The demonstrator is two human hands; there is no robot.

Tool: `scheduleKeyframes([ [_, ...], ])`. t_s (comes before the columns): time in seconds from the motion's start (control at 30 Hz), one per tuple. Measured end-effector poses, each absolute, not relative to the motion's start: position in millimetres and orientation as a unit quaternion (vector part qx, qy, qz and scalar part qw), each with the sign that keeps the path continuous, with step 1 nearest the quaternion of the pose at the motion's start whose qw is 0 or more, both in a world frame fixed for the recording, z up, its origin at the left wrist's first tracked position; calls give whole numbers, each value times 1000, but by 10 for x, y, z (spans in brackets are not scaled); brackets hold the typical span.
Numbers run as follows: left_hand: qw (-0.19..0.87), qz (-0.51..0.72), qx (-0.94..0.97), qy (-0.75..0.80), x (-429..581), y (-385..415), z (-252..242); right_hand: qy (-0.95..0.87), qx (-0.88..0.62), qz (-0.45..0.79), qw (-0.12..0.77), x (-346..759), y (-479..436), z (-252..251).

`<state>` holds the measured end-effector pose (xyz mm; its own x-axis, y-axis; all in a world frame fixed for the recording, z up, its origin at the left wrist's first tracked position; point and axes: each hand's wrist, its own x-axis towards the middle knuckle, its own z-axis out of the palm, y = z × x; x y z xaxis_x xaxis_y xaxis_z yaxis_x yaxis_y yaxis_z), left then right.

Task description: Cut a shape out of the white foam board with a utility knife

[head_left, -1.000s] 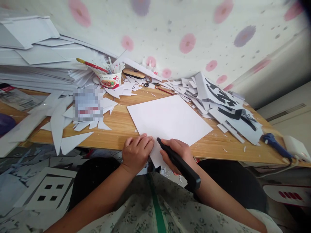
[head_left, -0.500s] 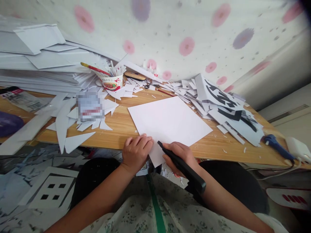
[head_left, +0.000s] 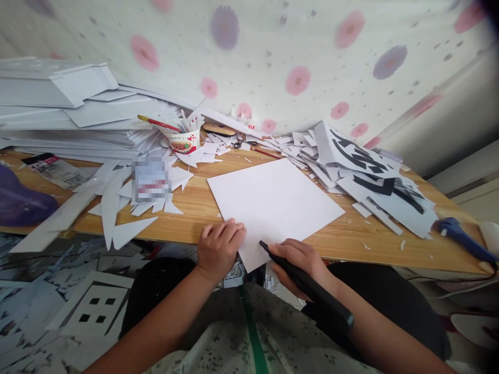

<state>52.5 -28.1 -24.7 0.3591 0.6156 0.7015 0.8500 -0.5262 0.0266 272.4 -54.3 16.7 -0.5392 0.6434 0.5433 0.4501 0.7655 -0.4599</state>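
A white board (head_left: 280,200) lies at an angle on the wooden table, its near corner jutting over the front edge. My left hand (head_left: 220,244) grips the board's left edge close to that corner, fingers on top and the thumb hidden. In my right hand (head_left: 300,262) is a long black hand tool (head_left: 331,304), closed in the fingers. Its narrow front end is over the board's near part, and the thick rear end points back along my forearm. Whether the tip touches the board I cannot tell.
White sheets (head_left: 78,114) are piled at left, beside a paper bowl (head_left: 184,141) of strips and a brush. Scissors (head_left: 238,144) and a red pencil (head_left: 267,153) lie behind the board. Black-marked offcuts (head_left: 362,166) and a blue glue gun (head_left: 463,239) are at right.
The black tool and my right hand have shifted slightly right and down, away from my left hand. My left hand stays on the board's edge. The whole view has tilted a little.
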Motion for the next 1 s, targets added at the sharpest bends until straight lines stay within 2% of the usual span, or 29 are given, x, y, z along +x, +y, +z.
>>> scheduleKeyframes([
  [0.2,170,-336,-807,-455,510,-276,-258,-885,-291,140,336,2934,-794,7],
  [0.3,145,-330,-814,-455,488,-299,-259,-864,-299,158,373,3109,-1019,-148],
  [0.53,86,-271,-850,-443,533,-428,-126,-717,-501,194,443,3329,-1183,-82],
  [0.9,97,-291,-878,-367,463,-405,-192,-598,-486,374,517,3171,-1127,-72],
  [1.0,85,-289,-880,-367,388,-424,-217,-575,-495,389,523,3190,-1110,-68],
])
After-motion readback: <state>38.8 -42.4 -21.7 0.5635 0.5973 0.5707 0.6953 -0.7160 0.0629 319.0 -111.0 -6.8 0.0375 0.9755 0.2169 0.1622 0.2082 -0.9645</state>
